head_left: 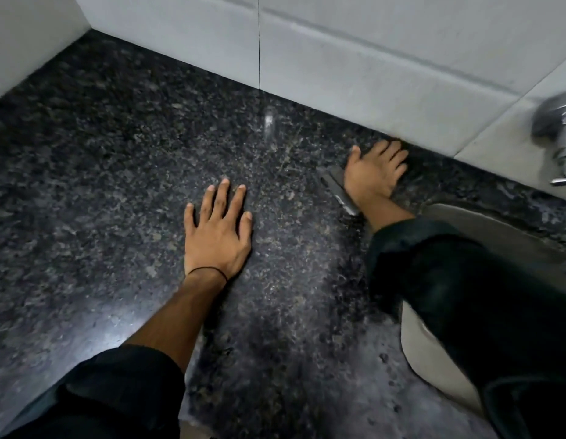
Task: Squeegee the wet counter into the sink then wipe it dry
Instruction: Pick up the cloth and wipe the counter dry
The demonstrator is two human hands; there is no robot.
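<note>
The dark speckled granite counter [117, 185] fills the view, with a dull wet smear down its middle [291, 280]. My left hand [216, 229] lies flat on the counter, fingers spread, holding nothing. My right hand [375, 172] presses down on a dark squeegee [338, 191] close to the back wall; only a grey strip of its blade shows beside my palm. The sink [503, 236] lies just right of that hand, mostly hidden by my black sleeve.
White tiled walls [370, 58] close the counter at the back and the left. A chrome tap [560, 134] sticks out of the wall at the far right above the sink. The counter's front edge runs along the bottom left.
</note>
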